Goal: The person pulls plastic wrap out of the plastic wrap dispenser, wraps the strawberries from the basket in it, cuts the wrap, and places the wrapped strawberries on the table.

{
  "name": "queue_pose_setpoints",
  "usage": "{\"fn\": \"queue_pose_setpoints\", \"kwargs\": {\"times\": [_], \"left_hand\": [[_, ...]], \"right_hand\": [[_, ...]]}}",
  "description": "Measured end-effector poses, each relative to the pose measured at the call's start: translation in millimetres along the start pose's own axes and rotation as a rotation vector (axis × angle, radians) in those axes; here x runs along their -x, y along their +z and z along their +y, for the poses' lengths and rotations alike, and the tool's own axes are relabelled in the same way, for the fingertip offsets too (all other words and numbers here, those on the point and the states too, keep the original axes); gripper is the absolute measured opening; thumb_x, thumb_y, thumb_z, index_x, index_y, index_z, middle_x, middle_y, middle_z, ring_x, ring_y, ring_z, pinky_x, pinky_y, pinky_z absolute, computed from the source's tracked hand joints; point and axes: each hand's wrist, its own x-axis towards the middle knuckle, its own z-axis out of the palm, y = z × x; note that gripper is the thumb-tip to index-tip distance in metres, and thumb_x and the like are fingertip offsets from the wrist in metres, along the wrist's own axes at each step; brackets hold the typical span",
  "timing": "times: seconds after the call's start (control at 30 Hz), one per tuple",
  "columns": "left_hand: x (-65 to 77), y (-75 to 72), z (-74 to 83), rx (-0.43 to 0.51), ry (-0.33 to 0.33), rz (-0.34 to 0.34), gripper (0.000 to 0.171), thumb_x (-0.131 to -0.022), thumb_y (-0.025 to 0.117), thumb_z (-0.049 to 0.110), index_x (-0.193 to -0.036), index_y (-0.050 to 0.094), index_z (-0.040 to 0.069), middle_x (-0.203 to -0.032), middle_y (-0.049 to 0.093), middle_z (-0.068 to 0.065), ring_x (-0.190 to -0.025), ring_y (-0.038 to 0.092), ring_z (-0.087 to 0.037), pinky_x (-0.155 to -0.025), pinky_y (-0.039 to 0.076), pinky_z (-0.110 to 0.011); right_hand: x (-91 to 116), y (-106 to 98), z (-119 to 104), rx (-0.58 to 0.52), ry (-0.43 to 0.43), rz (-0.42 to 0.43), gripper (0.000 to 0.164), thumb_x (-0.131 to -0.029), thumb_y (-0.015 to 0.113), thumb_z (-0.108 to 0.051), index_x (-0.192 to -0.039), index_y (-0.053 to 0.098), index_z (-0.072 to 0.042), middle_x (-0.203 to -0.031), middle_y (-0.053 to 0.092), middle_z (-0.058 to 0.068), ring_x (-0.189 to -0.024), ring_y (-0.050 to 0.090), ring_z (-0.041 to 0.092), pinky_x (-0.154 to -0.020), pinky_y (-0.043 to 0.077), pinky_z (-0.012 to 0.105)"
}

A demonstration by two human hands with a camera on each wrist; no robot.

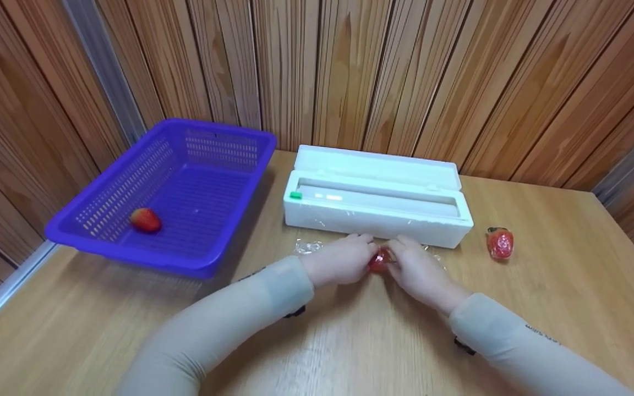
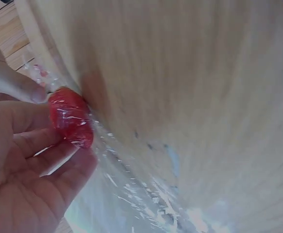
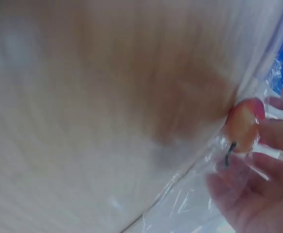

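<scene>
A red strawberry (image 1: pixel 380 260) in clear plastic wrap lies between my two hands, just in front of the white box. My left hand (image 1: pixel 342 258) holds its tip end, with the fingers curled under it in the left wrist view. From the stem side, my right hand (image 1: pixel 419 270) holds the strawberry; in the right wrist view its fingers lie among the film. The clear plastic wrap (image 2: pixel 156 204) spreads out around the fruit, creased and shiny. In the right wrist view the dark stem (image 3: pixel 230 154) pokes out toward my right fingers.
A white wrap dispenser box (image 1: pixel 377 224) with its lid raised and a green slider (image 1: pixel 295 195) stands behind my hands. To the left is a purple basket (image 1: pixel 240 214) holding one bare strawberry (image 1: pixel 145 220). Another wrapped strawberry (image 1: pixel 500 243) lies on the table (image 1: pixel 559 264) at right.
</scene>
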Motion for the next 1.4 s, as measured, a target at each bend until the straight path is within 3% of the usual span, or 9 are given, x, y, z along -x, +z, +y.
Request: {"fn": "queue_pose_setpoints", "kwargs": {"times": [0.17, 0.4, 0.67, 0.87, 0.97, 1.03, 1.17, 1.3, 1.4], "left_hand": [[-3.3, 0.3, -3.6, 0.026, -0.009, 0.029, 0.032, -0.089, 0.043, 0.016, -0.12, 0.051, 0.013, -0.115, 0.046, -0.003, -0.105, 0.045, -0.016, -0.094, 0.042, -0.029], [-1.5, 2.6, -7.2, 0.055, -0.042, -0.002, 0.041, -0.091, 0.04, 0.018, -0.132, 0.039, 0.013, -0.12, 0.04, -0.003, -0.114, 0.042, -0.015, -0.1, 0.037, -0.028], [8.8, 1.2, -21.4, 0.126, -0.079, -0.06, 0.043, -0.091, 0.043, 0.024, -0.133, 0.038, 0.019, -0.131, 0.04, -0.009, -0.118, 0.045, -0.018, -0.1, 0.038, -0.033], [26.3, 3.1, -42.1, 0.173, -0.18, -0.05, 0.026, -0.088, 0.046, 0.017, -0.111, 0.055, 0.007, -0.116, 0.051, -0.011, -0.103, 0.054, -0.022, -0.092, 0.044, -0.034], [36.4, 0.7, -53.5, 0.172, -0.23, -0.013, 0.017, -0.084, 0.045, 0.007, -0.091, 0.059, 0.001, -0.096, 0.059, -0.013, -0.085, 0.056, -0.023, -0.086, 0.045, -0.034], [42.3, -5.8, -59.6, 0.203, -0.289, -0.002, 0.014, -0.08, 0.044, 0.003, -0.076, 0.057, 0.003, -0.077, 0.058, -0.009, -0.068, 0.053, -0.02, -0.07, 0.047, -0.032], [46.4, -28.7, -66.3, 0.249, -0.41, 0.137, 0.016, -0.08, 0.044, 0.006, -0.066, 0.051, 0.009, -0.061, 0.046, 0.0, -0.054, 0.042, -0.014, -0.05, 0.039, -0.027], [40.0, -50.4, -67.9, 0.277, -0.464, 0.369, 0.012, -0.082, 0.049, 0.013, -0.083, 0.061, 0.011, -0.08, 0.057, 0.0, -0.075, 0.053, -0.017, -0.064, 0.046, -0.031], [32.8, -57.1, -69.8, 0.302, -0.455, 0.43, 0.019, -0.082, 0.053, 0.014, -0.099, 0.062, 0.013, -0.101, 0.057, 0.0, -0.098, 0.053, -0.018, -0.081, 0.046, -0.034]], "right_hand": [[-3, 0, -2, 0.045, -0.076, 0.054, 0.026, -0.079, 0.059, -0.01, -0.105, 0.056, -0.006, -0.1, 0.057, 0.005, -0.098, 0.051, 0.02, -0.089, 0.043, 0.038], [-8, 1, -4, 0.059, -0.074, 0.004, 0.034, -0.08, 0.06, -0.01, -0.114, 0.055, -0.008, -0.107, 0.057, 0.005, -0.106, 0.051, 0.022, -0.093, 0.042, 0.04], [-15, 5, -5, 0.102, -0.077, -0.001, 0.022, -0.08, 0.062, -0.013, -0.101, 0.061, -0.01, -0.089, 0.054, 0.001, -0.088, 0.052, 0.016, -0.082, 0.046, 0.034], [-15, 7, -6, 0.138, -0.098, 0.019, 0.014, -0.079, 0.063, -0.012, -0.092, 0.061, -0.008, -0.079, 0.05, -0.001, -0.076, 0.048, 0.014, -0.072, 0.046, 0.031], [-15, 8, -5, 0.16, -0.121, 0.031, 0.013, -0.078, 0.063, -0.01, -0.09, 0.061, -0.007, -0.078, 0.05, -0.001, -0.073, 0.047, 0.014, -0.069, 0.045, 0.031], [-14, 8, -5, 0.162, -0.127, 0.037, 0.013, -0.078, 0.063, -0.01, -0.09, 0.06, -0.007, -0.077, 0.05, -0.001, -0.073, 0.047, 0.014, -0.069, 0.045, 0.03], [-13, 8, -5, 0.159, -0.131, 0.048, 0.013, -0.077, 0.064, -0.009, -0.088, 0.06, -0.006, -0.077, 0.049, 0.0, -0.073, 0.047, 0.014, -0.069, 0.045, 0.032], [-13, 8, -5, 0.166, -0.117, 0.055, 0.014, -0.075, 0.065, -0.008, -0.088, 0.06, -0.006, -0.078, 0.051, 0.001, -0.075, 0.049, 0.016, -0.072, 0.046, 0.033], [-12, 8, -5, 0.168, -0.106, 0.05, 0.015, -0.075, 0.066, -0.009, -0.089, 0.06, -0.006, -0.08, 0.052, 0.002, -0.076, 0.05, 0.017, -0.074, 0.047, 0.033]]}}
